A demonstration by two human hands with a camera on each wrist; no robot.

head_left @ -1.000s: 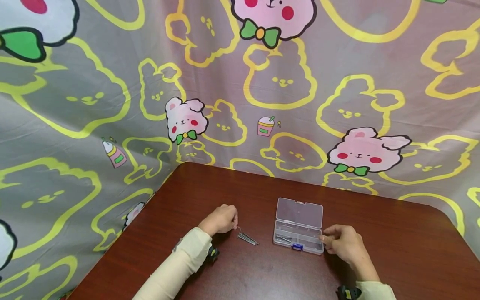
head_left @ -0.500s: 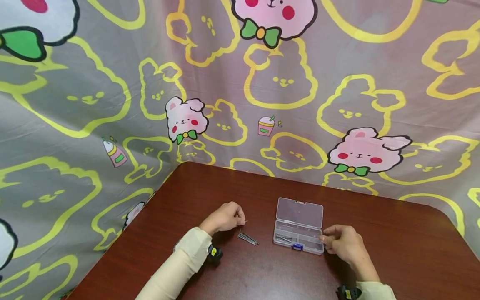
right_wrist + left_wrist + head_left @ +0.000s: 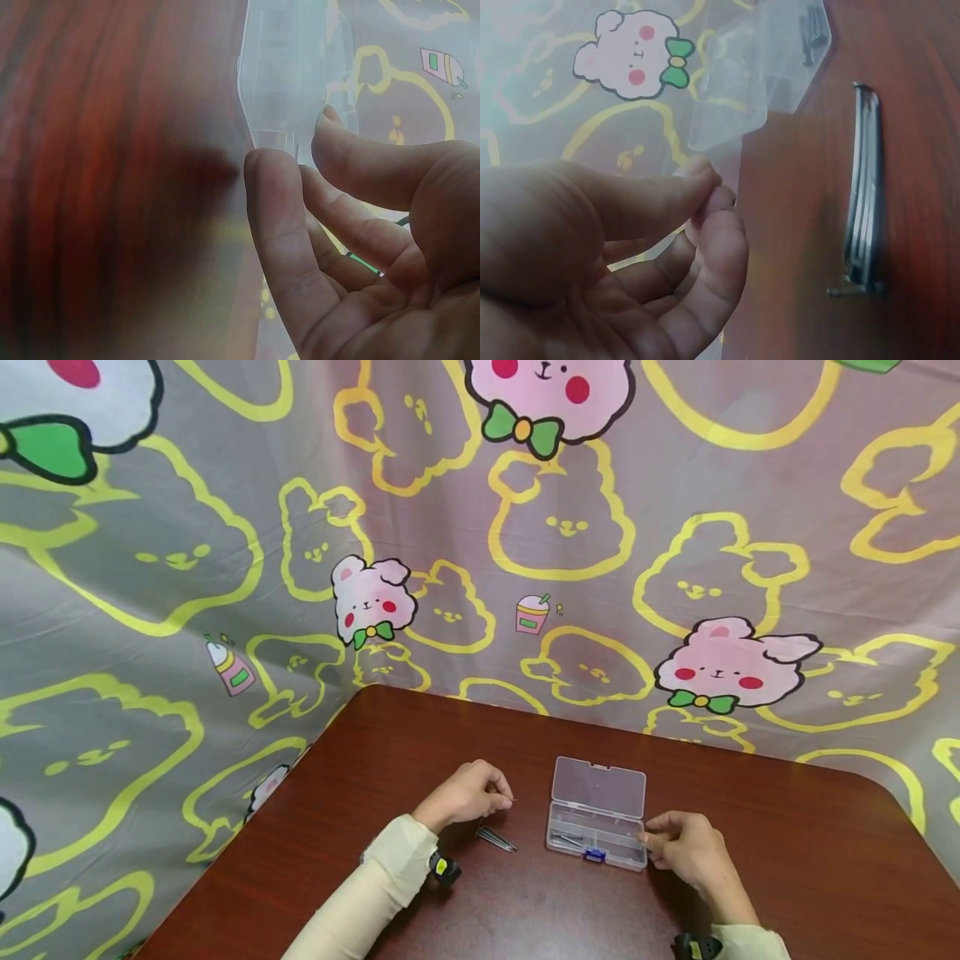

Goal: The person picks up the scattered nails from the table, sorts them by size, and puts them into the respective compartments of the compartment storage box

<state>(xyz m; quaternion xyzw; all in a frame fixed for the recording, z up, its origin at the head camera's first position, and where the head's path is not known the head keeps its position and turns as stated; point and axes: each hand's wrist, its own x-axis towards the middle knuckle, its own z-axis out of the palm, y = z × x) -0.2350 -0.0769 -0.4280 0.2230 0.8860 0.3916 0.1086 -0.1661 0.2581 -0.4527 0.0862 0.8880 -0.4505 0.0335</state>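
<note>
My left hand (image 3: 472, 793) is over the table with thumb and forefinger tips pinched together. A thin tip of what looks like a nail (image 3: 514, 800) sticks out past them; the fingers hide the rest. Just below that hand lies a small bundle of steel nails (image 3: 864, 180), side by side with flat heads at both ends. A clear plastic compartment box (image 3: 624, 860) stands to the right, lid raised, blue latch at the front. Several nails (image 3: 567, 840) lie in its front left compartment. My right hand (image 3: 690, 850) grips the box's right end between thumb and fingers.
The dark red-brown wooden table (image 3: 555, 910) has a rounded far right corner. Behind it and along its left side hangs a grey cloth (image 3: 450, 518) with cartoon bunnies. The box's raised lid (image 3: 600, 787) leans back on the far side.
My left hand has lifted away from the nail bundle and moved right, towards the box, with the thin piece in its fingertips. The right hand and the box have stayed in place.
</note>
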